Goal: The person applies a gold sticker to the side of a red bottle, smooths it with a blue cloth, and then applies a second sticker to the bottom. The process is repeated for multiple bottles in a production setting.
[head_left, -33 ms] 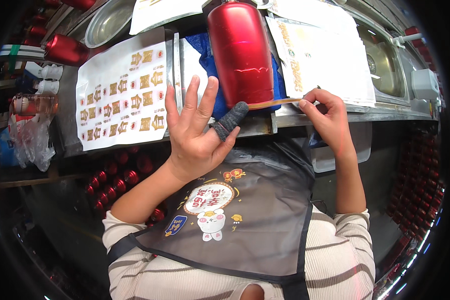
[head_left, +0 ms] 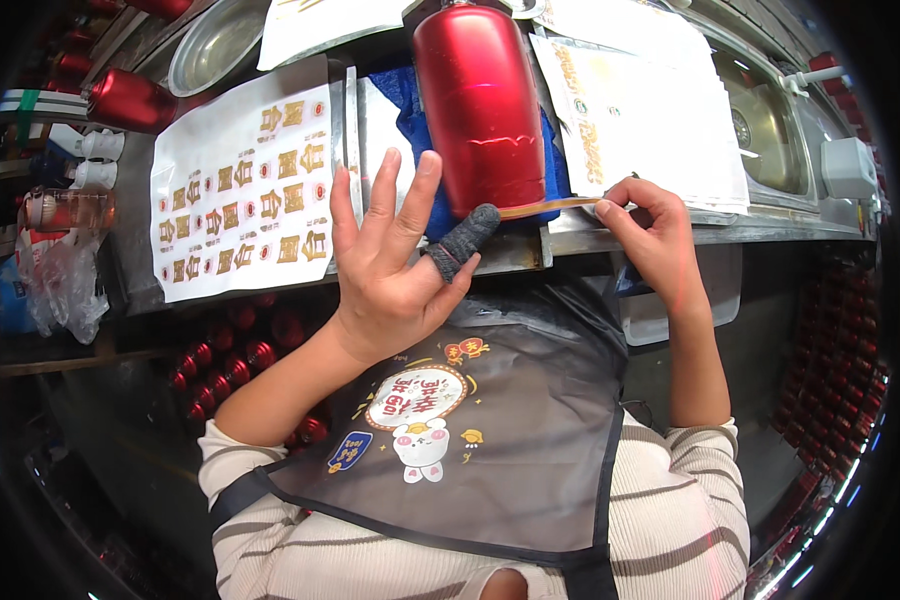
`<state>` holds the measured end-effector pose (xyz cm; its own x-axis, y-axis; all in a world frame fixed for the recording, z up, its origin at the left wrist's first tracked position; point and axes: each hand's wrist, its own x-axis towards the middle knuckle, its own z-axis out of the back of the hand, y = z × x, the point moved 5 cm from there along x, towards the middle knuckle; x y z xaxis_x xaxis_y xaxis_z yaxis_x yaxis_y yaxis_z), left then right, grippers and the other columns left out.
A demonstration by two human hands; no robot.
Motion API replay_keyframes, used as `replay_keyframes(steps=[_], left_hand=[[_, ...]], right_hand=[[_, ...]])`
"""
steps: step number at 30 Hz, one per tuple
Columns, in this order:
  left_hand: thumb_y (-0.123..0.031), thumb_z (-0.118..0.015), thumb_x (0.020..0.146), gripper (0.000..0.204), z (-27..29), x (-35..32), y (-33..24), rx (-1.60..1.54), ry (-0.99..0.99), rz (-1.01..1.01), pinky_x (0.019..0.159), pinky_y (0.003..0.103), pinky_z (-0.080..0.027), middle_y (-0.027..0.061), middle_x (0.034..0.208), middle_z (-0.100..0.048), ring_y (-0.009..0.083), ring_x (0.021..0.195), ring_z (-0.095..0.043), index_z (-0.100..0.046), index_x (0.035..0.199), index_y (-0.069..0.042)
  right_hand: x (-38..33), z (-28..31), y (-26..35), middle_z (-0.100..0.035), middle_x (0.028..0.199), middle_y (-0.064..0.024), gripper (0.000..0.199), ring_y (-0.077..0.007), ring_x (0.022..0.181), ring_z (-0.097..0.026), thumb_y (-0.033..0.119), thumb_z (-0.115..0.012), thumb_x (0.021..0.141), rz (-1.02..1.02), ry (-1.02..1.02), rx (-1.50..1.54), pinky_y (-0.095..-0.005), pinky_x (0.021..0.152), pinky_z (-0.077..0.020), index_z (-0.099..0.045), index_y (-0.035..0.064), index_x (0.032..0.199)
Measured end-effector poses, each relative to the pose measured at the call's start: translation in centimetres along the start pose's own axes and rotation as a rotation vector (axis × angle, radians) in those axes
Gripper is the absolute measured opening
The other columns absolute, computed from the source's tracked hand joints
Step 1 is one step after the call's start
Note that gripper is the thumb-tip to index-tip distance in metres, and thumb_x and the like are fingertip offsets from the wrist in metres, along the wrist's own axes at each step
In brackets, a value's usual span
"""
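Red bottle [head_left: 480, 110] appears to lie on its side on a blue cloth [head_left: 558, 168], directly ahead of the person, neck pointing away and base toward the body. Blue cloth rests on the metal desk [head_left: 610, 237].

Right hand [head_left: 660, 230]: grip narrow, thumb and forefinger pinching the far right end of a thin golden strip [head_left: 550, 207]. Strip runs nearly straight leftward along the bottle's near end. Left hand [head_left: 395, 270]: grip wide, fingers fanned; the forefinger, in a grey finger cover [head_left: 465, 243], points at the strip's left end by the base. Whether that fingertip presses the strip or only meets it is hard to tell, since the cover hides the contact.

Step in hand, judged from the pose: lining the strip up with the bottle's lower edge, left finger as anchor, right pinch as guide. Next move calls for light, even tension from the right and a steady left fingertip; slack could let the strip skew or twist.

Nearby: printed sheet [head_left: 245, 195] left of the bottle, stacked papers [head_left: 660, 130] to its right, sink [head_left: 785, 150] beyond those.
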<state>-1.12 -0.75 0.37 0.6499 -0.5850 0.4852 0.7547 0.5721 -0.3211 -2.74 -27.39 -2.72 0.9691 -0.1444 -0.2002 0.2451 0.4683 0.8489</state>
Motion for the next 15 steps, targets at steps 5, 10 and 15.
replay_keyframes(steps=[5, 10, 15], left_hand=[[-0.016, -0.081, 0.068, 0.026, 0.9, 2.7, -1.0, 0.025, 0.026, -0.118, 0.11, 0.065, -0.024, 0.0248, 0.146, -0.049, 0.0501, 0.126, -0.053, -0.077, 0.094, -0.012], [-0.017, -0.067, 0.06, 0.019, -0.3, 5.4, -2.7, 0.052, -0.04, -0.23, 0.105, 0.074, -0.029, 0.0222, 0.131, -0.062, 0.0521, 0.121, -0.054, -0.062, 0.063, 0.001], [-0.02, -0.082, 0.067, 0.043, -1.9, 5.2, -0.8, 0.011, -0.079, -0.109, 0.111, 0.065, -0.028, 0.0191, 0.142, -0.055, 0.0382, 0.134, -0.05, -0.073, 0.108, -0.011]], right_hand=[[0.0, -0.2, 0.3, -0.055, 0.071, 0.0058, 0.013, 0.0005, 0.062, -0.042, 0.009, -0.067, 0.089, 0.003, 0.022, -0.013, -0.0191, 0.054, -0.0324, -0.063, -0.0002, 0.081], [-0.1, -0.1, 0.7, -0.056, 0.073, 0.0021, 0.014, -0.0019, 0.062, -0.046, 0.011, -0.07, 0.087, -0.079, 0.074, -0.016, -0.0218, 0.055, -0.0365, -0.065, -0.0019, 0.084], [-0.5, -0.8, 1.6, -0.058, 0.075, 0.002, 0.013, -0.002, 0.062, -0.047, 0.009, -0.071, 0.086, -0.003, 0.058, 0.023, -0.0211, 0.055, -0.0367, -0.066, -0.002, 0.084]])
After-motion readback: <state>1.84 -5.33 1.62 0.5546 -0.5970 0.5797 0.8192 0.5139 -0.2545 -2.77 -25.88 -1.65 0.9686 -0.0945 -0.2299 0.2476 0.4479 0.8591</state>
